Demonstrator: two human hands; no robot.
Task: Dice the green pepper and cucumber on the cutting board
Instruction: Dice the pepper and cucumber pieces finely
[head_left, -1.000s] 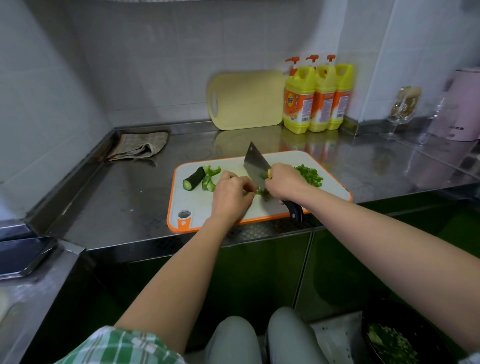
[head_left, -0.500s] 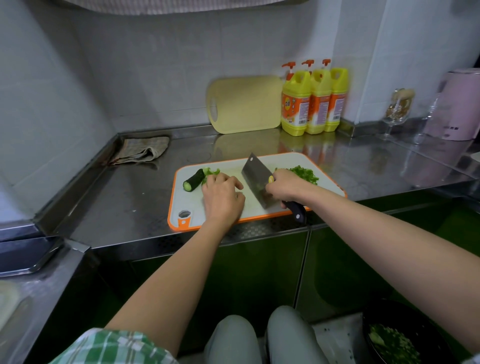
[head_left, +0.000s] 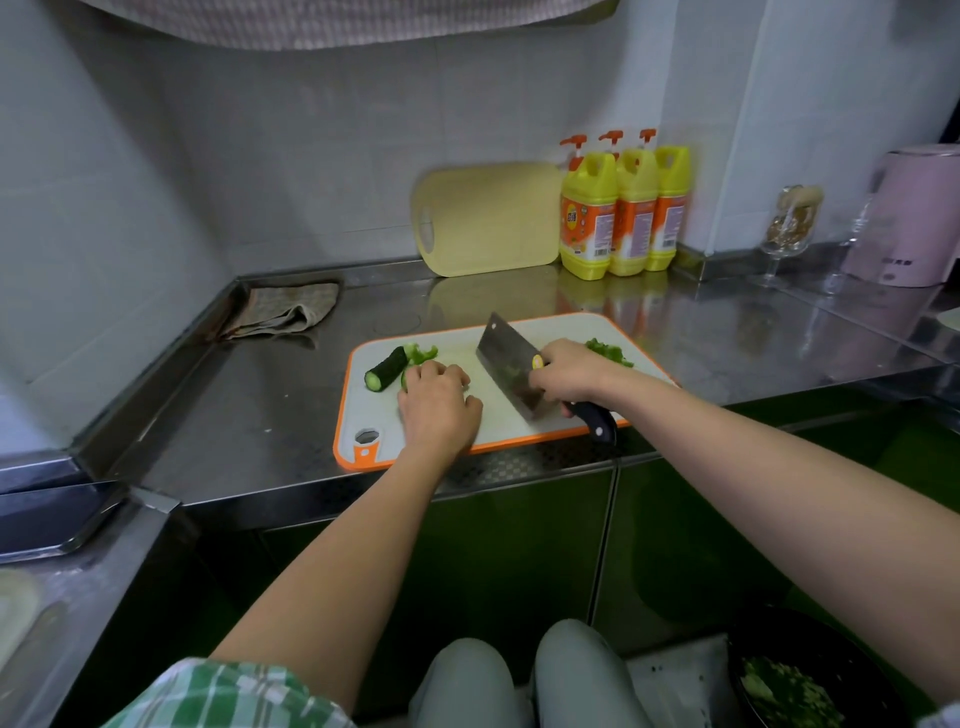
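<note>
A white cutting board (head_left: 366, 410) with an orange rim lies on the steel counter. A dark cucumber piece (head_left: 385, 369) sits at its far left, with green pepper pieces (head_left: 422, 353) just beside it. My left hand (head_left: 436, 405) lies over one pepper piece with its fingers bent down on it; the fingertips are hidden. My right hand (head_left: 571, 371) grips the black handle of a cleaver (head_left: 506, 364), whose blade slants across the board's middle, apart from the left hand. A pile of diced pepper (head_left: 609, 352) lies behind the right hand.
A yellow board (head_left: 488, 218) leans on the back wall beside three yellow detergent bottles (head_left: 623, 208). A folded cloth (head_left: 280, 312) lies back left. A stemmed glass (head_left: 789, 228) and pink kettle (head_left: 914, 218) stand right. A black bowl (head_left: 852, 670) of diced greens sits low right.
My left hand has moved left, away from the blade, onto the pepper pieces beside the cucumber. The cleaver has stayed over the board's middle in my right hand.
</note>
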